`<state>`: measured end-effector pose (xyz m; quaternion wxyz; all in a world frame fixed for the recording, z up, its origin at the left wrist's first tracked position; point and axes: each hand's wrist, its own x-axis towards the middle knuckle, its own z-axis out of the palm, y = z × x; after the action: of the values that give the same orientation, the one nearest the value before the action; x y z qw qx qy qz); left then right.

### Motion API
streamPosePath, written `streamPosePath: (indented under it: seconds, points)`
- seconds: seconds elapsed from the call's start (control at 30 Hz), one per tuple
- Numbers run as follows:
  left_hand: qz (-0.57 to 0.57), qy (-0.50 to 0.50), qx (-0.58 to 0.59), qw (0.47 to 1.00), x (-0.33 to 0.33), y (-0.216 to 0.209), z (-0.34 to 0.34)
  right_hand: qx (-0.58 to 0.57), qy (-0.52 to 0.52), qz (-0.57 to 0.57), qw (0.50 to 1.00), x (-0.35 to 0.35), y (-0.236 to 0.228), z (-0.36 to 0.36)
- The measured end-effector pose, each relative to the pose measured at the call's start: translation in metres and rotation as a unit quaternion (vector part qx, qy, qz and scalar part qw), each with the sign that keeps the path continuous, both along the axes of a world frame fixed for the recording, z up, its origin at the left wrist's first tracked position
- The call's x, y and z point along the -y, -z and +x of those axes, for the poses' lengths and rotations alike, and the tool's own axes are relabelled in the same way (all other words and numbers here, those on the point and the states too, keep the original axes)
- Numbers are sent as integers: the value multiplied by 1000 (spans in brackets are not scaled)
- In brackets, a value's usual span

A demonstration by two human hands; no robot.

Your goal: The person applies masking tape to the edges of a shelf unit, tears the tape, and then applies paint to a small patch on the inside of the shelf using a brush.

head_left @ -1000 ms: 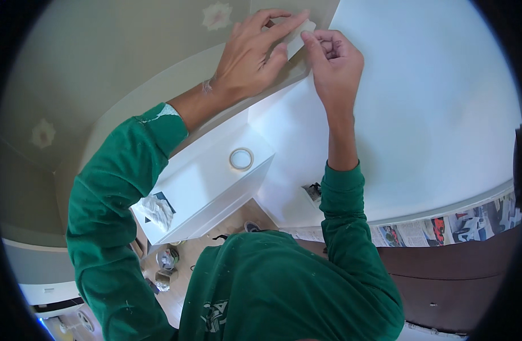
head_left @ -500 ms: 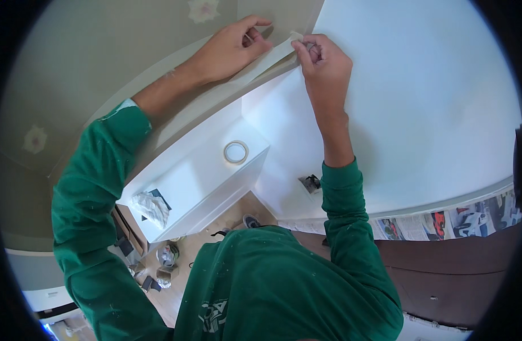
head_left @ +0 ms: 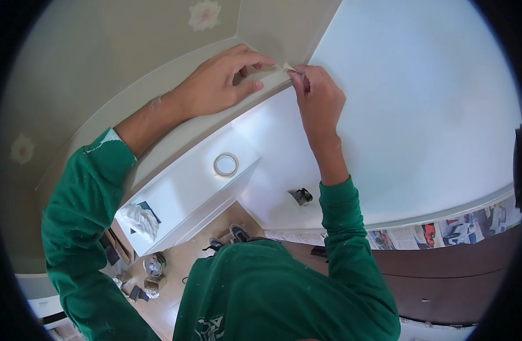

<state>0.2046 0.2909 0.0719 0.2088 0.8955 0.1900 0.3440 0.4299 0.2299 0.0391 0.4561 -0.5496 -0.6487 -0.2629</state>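
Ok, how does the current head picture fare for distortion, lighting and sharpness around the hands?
Head view: fisheye bending bows the printed paper strip, with black corners; head view: the smooth white wall is bright, the matte olive-beige wall dimmer; head view: bare left hand and bare right hand read clearly, but the small pale strip end blends into its background.

1. Green sweatshirt (head_left: 272, 290): a white print (head_left: 209, 325) of blocky capital letters and graphic shapes sits low in view, on the wearer's left side of the front; folds and the picture's lower edge hide part of it.
2. Printed paper sheets (head_left: 406, 238), along the wall's lower edge: columns of tiny text beside car photographs, too small to read.
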Motion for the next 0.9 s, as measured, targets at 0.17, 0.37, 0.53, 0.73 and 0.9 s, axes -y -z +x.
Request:
streamPosePath:
  seconds: [0.17,0.37,0.53,0.73,0.9]
  points:
    - [1,1,-20,1000,5,-4,-2,10,-19,31,999,-6,10,3]
    - [54,15,-19,998,3,-1,-3,3,-29,44,999,-9,12,3]
    - [24,-10,51,998,-3,8,5,-52,-62,90,993,-12,6,4]
    - [22,44,-33,998,-24,0,7,-115,-95,97,984,-10,-4,-3]
    - [68,69,-70,993,-42,8,16,-130,-96,97,982,-8,-6,-5]
